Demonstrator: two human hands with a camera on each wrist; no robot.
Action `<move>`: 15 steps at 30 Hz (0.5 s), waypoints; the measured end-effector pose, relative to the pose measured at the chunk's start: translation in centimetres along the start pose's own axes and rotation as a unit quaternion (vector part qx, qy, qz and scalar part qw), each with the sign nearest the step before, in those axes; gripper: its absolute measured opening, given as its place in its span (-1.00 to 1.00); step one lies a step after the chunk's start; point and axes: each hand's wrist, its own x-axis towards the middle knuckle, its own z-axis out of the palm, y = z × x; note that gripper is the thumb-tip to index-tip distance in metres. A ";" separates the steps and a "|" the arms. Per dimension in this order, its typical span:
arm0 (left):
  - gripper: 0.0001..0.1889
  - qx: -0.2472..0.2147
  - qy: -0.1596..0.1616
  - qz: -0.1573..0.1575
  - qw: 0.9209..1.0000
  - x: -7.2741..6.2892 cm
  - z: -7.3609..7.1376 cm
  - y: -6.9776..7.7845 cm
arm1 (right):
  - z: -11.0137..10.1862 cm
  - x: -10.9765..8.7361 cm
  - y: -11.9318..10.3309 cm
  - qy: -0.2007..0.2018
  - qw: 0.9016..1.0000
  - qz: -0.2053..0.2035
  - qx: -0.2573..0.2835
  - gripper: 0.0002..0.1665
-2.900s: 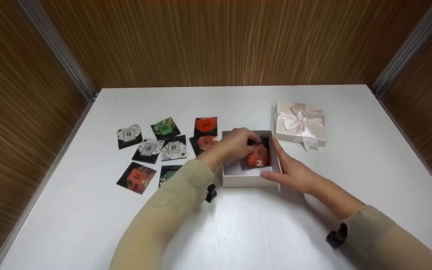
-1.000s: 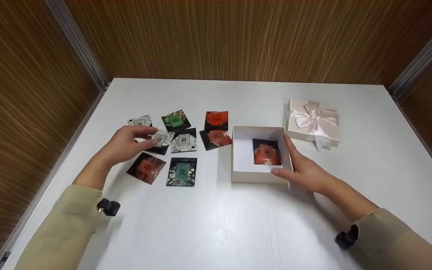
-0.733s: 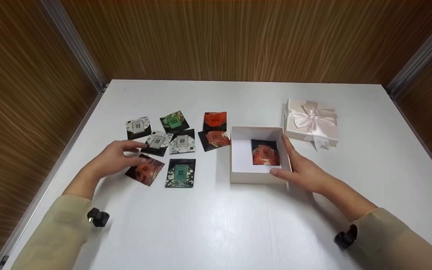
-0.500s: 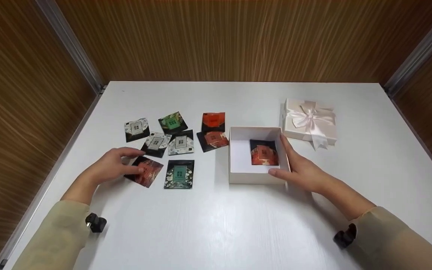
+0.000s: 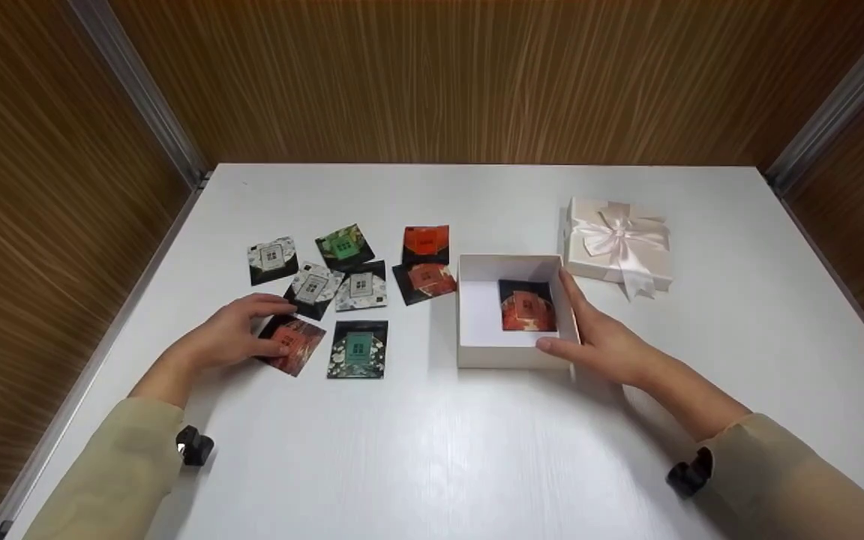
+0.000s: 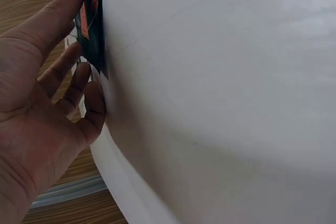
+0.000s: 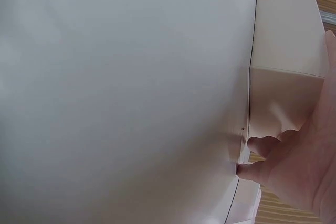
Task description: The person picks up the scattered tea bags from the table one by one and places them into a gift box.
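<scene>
White worktop (image 5: 447,442), wood-grain panels (image 5: 439,82) behind and at both sides. Dark red sachet (image 5: 301,343) lies flat at the near left of a loose group, directly under the thumb of the left hand (image 5: 226,334); a green-labelled sachet (image 5: 358,349) sits just to its right, apart from the hand. Right of the group stands an open white box (image 5: 513,358) containing one red-and-black sachet (image 5: 528,306); a bow-topped cream lid (image 5: 619,238) is behind it to the right. Head view gives the box interior; the right wrist view does not, but shows fingertips low against the outer side wall, near the worktop. Left wrist view adds the palm and loosely bent outer fingers, which the head view hides. Left hand: thumb and forefinger spread, thumb tip touching the sachet face, forefinger by its far edge; no grasp closed. Right hand (image 5: 612,349): released posture, fingers extended along the box's right wall, thumb at the near rim.
</scene>
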 end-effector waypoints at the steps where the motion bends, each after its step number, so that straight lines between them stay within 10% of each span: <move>1: -0.31 0.006 0.000 0.005 1.000 0.0 0.0 0.0 | 0.0 0.0 0.0 -0.001 1.000 0.002 0.000 0.34; 15: -0.25 0.042 -0.018 0.029 0.999 0.3 -0.2 -0.3 | 0.0 0.0 -0.2 0.000 1.000 0.002 0.003 0.33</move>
